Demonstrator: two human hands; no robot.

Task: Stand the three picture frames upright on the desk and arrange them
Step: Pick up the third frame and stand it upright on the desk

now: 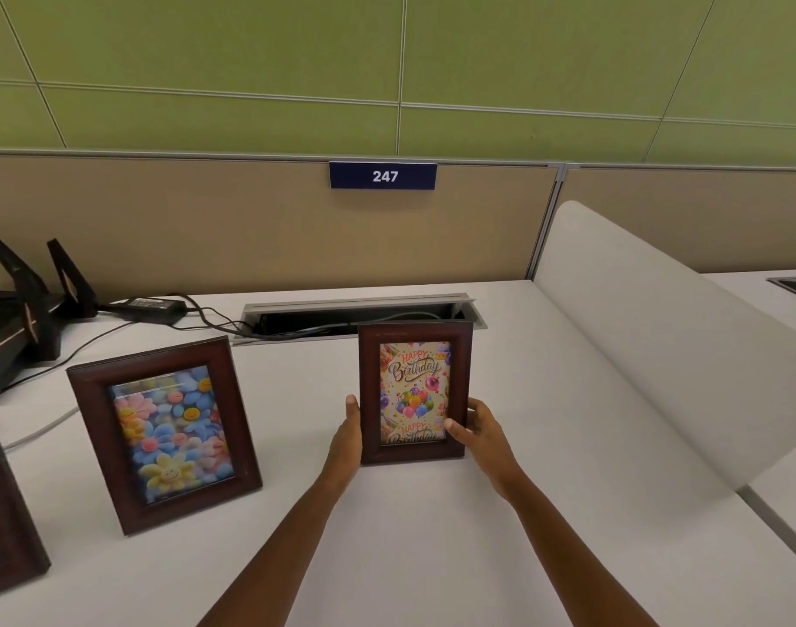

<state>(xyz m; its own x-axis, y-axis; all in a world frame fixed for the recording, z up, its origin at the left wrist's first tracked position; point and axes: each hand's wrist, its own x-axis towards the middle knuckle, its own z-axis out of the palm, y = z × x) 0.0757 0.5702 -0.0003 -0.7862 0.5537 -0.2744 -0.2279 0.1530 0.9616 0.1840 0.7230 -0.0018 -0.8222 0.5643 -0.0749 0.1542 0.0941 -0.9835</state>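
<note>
- Pale white counter (477,558), backed by a tan partition, carries all three frames.
- Dark-brown wooden frame with a birthday-balloon picture (414,391) stands upright, right of centre, near the open cable slot (364,315).
- Left grip (346,441) clasps its lower left edge. Right grip (482,434) pinches the lower right, thumb on the glass.
- Both hold low, so the frame's bulk rises above them.
- Its rear stand is hidden. If that stand is not open, the frame will likely topple backward on release.
- Brown flower-picture frame (165,434) leans upright well to the left. A third brown frame (2,536) is cut off at the left edge.
</note>
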